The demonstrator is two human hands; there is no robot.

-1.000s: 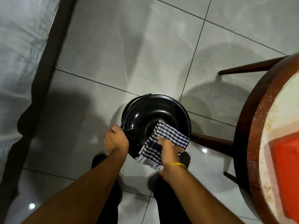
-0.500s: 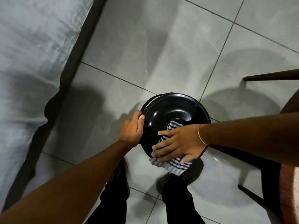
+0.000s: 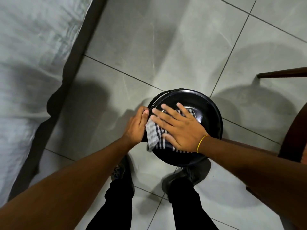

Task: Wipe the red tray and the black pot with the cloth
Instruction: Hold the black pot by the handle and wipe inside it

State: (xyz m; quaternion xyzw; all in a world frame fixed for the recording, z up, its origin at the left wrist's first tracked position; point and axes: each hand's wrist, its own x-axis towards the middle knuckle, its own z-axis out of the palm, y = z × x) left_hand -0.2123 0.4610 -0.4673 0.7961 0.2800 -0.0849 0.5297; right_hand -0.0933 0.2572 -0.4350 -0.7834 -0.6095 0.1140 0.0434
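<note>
The black pot (image 3: 209,113) is held in the air above the tiled floor, its glossy inside facing me. My left hand (image 3: 136,127) grips its left rim beside the thin wire handle. My right hand (image 3: 179,127) lies flat, fingers spread, pressing the blue-and-white checked cloth (image 3: 153,135) against the pot's inner left side. A corner of the cloth hangs over the near rim. The red tray is out of view.
A wooden table edge (image 3: 297,130) and its dark legs (image 3: 282,74) stand at the right. A bed with a grey sheet (image 3: 29,63) fills the left. My legs and shoes (image 3: 181,180) are below the pot on the grey tiles.
My right hand has slid with the cloth from the pot's near right side toward its left inner wall. The view has swung left, so the table top and red tray have dropped out.
</note>
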